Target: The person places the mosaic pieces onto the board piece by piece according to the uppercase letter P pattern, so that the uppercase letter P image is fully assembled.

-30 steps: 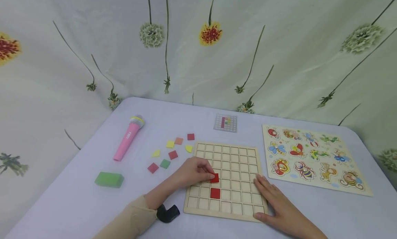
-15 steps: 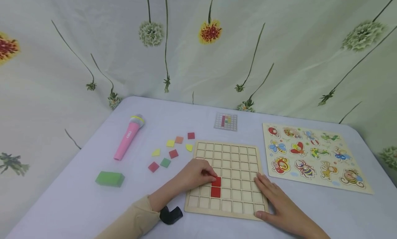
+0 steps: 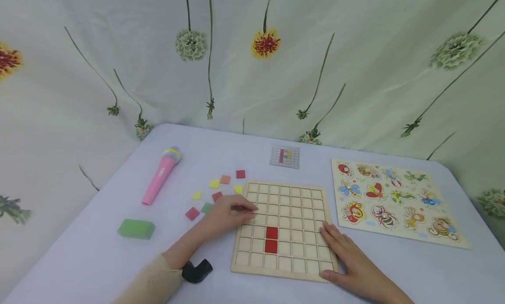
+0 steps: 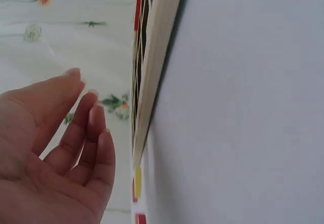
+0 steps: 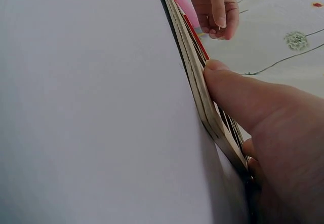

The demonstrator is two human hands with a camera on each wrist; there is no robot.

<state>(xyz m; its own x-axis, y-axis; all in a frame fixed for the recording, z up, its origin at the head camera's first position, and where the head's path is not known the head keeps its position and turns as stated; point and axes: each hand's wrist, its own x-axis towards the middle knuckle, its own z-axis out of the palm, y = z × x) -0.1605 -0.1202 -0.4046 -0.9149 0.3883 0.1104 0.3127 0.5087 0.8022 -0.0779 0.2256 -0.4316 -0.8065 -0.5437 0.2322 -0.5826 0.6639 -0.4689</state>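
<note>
Low in the middle of the frame, the right hand (image 3: 355,262) lies flat on the board (image 3: 285,227) to steady it, while the left hand (image 3: 226,212), fingers loose and holding nothing, hovers by the loose tiles (image 3: 215,194) on the worktop (image 3: 98,251).

A square, pale wooden grid board (image 3: 285,227) lies flat on the white table, its face cut into rows of small square cells. Two red square tiles (image 3: 271,239) sit in adjoining cells, one directly above the other, in the lower left part of the grid; the other cells show bare wood. Seen edge-on in the left wrist view, the board (image 4: 154,67) is a thin slab with a light rim. Just off its left edge lies a loose scatter of small flat tiles (image 3: 215,194): red, yellow, orange and green pieces, most square, apart from one another on the cloth.
</note>
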